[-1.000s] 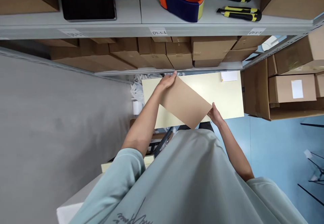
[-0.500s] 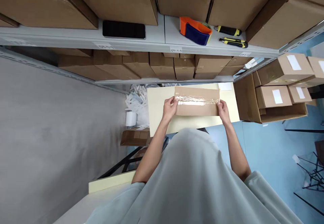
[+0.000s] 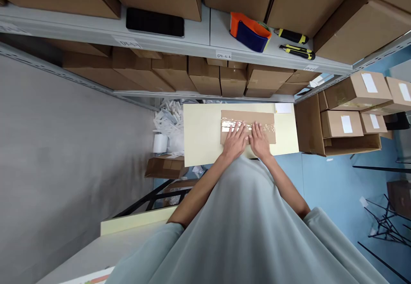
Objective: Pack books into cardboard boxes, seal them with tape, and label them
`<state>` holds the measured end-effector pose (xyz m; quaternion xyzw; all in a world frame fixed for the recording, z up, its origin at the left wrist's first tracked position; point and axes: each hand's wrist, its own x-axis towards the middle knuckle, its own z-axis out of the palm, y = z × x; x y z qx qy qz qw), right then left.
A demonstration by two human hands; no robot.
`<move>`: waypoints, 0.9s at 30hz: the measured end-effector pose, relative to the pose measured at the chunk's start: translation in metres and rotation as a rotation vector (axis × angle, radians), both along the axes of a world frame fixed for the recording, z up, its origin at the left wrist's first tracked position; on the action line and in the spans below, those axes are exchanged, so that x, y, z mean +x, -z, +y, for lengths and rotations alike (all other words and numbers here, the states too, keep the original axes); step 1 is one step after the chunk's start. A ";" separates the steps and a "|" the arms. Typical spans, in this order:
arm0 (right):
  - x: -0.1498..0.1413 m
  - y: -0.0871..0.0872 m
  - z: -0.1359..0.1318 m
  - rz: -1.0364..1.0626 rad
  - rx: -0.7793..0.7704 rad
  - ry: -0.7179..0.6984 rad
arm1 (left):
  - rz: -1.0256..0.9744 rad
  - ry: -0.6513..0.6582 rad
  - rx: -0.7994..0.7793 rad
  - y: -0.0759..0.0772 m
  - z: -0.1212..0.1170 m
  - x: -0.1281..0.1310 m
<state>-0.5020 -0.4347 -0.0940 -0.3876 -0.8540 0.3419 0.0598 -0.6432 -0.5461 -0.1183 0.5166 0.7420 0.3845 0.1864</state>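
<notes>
A brown cardboard box (image 3: 233, 114) lies on the pale yellow tabletop (image 3: 202, 134), with shiny clear tape running lengthwise across its top. My left hand (image 3: 235, 142) rests flat on the box, fingers stretched over the tape left of the middle. Beside it my right hand (image 3: 259, 141) lies flat too, its fingers on the tape just right of the middle. The two thumbs are close together. A white label or paper (image 3: 283, 108) is on the table beyond the box's right end.
Above the table a grey shelf (image 3: 195, 40) bears cardboard boxes, a black phone (image 3: 155, 22), an orange and blue tape dispenser (image 3: 250, 32) and several yellow-black utility knives (image 3: 297, 52). To the right stands a large open carton (image 3: 310, 125) with labelled boxes. White scraps (image 3: 170, 123) lie at left.
My hands have left the box's two ends and come together flat on its taped top. The box, raised and gripped at its ends before, now lies on the table.
</notes>
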 end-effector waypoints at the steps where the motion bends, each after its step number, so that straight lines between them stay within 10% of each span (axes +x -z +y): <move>1: -0.002 0.001 -0.005 -0.015 -0.024 -0.040 | 0.007 0.032 -0.019 0.000 0.003 0.004; 12: 0.023 -0.011 0.023 0.012 -0.166 -0.190 | 0.032 0.023 -0.090 -0.003 0.006 0.012; 19: 0.068 -0.009 0.082 0.030 -0.263 0.330 | -0.194 -0.620 -0.337 0.003 -0.007 -0.046; 27: 0.068 -0.013 0.109 0.112 -0.361 0.175 | -0.319 -0.540 -0.328 -0.012 0.006 -0.044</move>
